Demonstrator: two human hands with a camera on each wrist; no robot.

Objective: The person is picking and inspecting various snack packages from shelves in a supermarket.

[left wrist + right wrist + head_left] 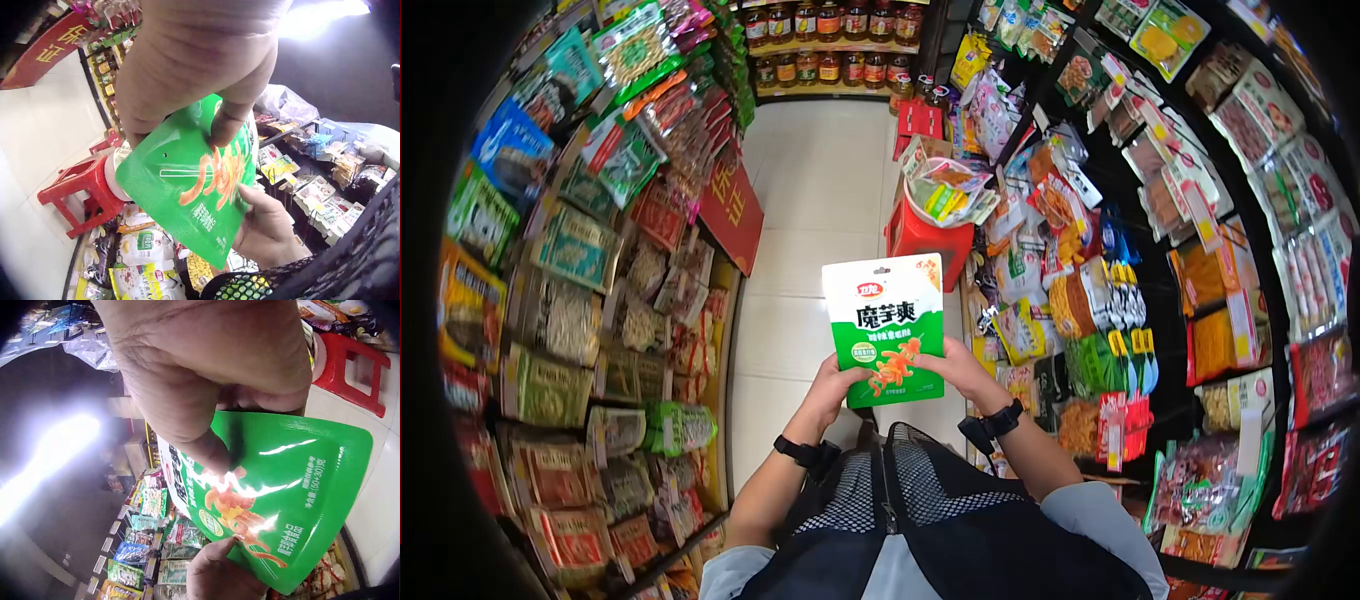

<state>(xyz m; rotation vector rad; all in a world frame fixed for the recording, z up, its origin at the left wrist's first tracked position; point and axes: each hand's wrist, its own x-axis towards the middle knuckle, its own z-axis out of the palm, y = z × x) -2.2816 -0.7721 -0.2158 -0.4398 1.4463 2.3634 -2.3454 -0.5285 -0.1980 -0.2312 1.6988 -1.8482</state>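
Note:
A white and green snack bag point(884, 335) with black lettering and a picture of orange-red pieces is held upright in front of the body, its front facing up toward the head. My left hand point(833, 388) grips its lower left edge, thumb lying across the front. On the opposite edge, my right hand point(956, 371) pinches the bag the same way, the other fingers hidden behind it. In the left wrist view the bag's green lower part point(181, 169) shows beneath the left thumb. The right wrist view has the right thumb point(209, 453) pressing on the printed front.
Packed shelves of bagged foods point(565, 370) line the left, and more bags point(1090, 340) hang on the right. A red stool point(930, 240) bears a white basket point(945, 195) of packets. Jars point(830, 22) stand on the far shelves. Pale floor tiles point(810, 190) run between.

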